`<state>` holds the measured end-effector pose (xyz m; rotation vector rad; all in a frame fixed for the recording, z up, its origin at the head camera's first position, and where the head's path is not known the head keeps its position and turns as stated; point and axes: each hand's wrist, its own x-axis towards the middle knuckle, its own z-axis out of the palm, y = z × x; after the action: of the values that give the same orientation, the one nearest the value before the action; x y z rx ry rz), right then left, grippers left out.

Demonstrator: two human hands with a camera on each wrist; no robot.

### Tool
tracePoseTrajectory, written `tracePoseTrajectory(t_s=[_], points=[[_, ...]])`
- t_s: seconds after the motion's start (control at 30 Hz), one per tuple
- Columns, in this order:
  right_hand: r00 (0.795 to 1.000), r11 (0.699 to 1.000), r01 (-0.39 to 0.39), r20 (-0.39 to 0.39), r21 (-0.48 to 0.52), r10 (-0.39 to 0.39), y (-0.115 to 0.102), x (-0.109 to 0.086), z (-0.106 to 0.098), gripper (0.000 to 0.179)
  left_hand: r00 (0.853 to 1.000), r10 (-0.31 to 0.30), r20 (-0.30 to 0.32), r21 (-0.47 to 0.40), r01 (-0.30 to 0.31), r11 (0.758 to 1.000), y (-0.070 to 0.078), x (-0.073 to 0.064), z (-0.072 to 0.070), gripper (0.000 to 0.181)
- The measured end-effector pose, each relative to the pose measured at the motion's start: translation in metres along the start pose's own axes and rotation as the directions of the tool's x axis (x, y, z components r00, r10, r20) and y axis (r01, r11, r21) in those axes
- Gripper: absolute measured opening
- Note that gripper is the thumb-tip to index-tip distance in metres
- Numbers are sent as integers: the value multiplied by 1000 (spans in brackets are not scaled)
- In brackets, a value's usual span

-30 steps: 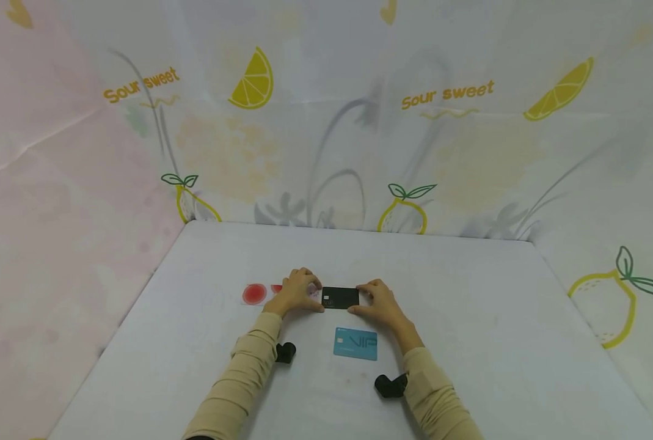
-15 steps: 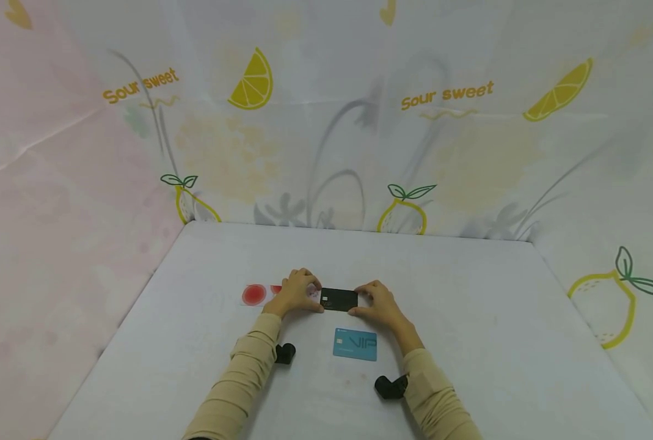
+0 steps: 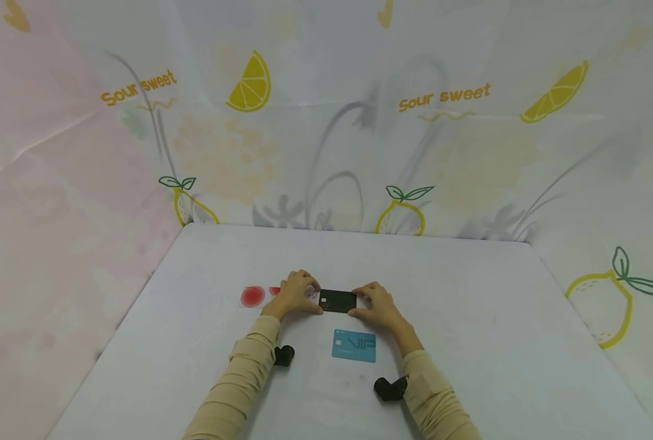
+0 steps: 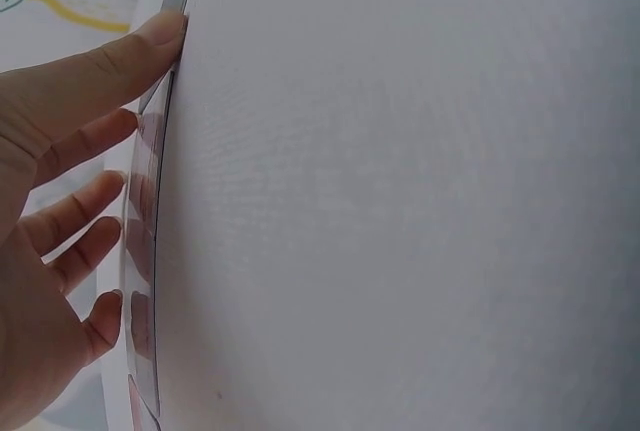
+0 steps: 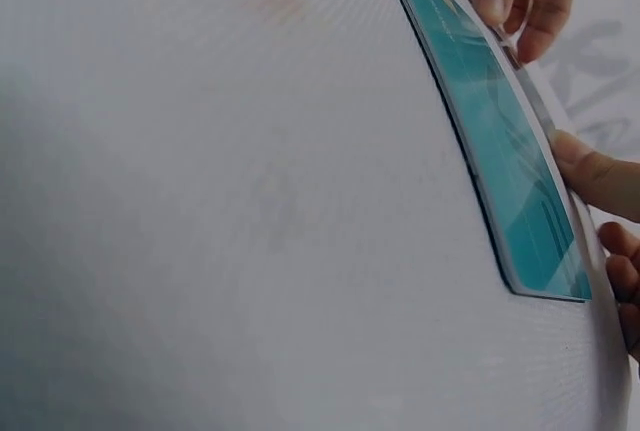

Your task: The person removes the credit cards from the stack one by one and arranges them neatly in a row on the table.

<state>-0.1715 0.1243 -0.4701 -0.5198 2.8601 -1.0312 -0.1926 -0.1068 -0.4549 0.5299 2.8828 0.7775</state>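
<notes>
A black VIP card (image 3: 338, 300) lies between my two hands on the white table, its right end slightly lower in the head view. My right hand (image 3: 377, 304) pinches its right end, thumb at the near edge and fingers at the far edge. My left hand (image 3: 293, 296) arches over a patterned card (image 3: 312, 294), thumb and forefinger gripping its right end at the seam with the black card. In the left wrist view the other fingers stand over the patterned card (image 4: 145, 221). Nearer me lies a blue VIP card (image 3: 354, 346), also seen below the right hand (image 5: 600, 181) in the right wrist view.
A card with a red circle (image 3: 252, 296) lies at the left end of the row, by my left hand. Black wrist-worn devices (image 3: 390, 389) sit under both forearms. A printed fabric wall (image 3: 326, 122) rises behind the table's far edge.
The black card's right end has turned slightly toward me, my right hand moving with it. My left hand stays in place. The head view has shifted a little.
</notes>
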Motion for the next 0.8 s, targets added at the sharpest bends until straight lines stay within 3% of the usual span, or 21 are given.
tracePoseTrajectory(t_s=[0.23,0.6,0.8], points=[[1000,1000,13,-15,-6,-13,-2,-3,1,44,1000,-1,-11,0,1,1000,0,-1,1,42],[999,1000,15,-51,23,-14,6,-6,6,55,999,-5,-39,6,5,1000,2,-3,4,49],[996,998,40,-82,54,-36,6,-7,4,53,993,21,-115,18,-19,1000,7,-9,7,53]])
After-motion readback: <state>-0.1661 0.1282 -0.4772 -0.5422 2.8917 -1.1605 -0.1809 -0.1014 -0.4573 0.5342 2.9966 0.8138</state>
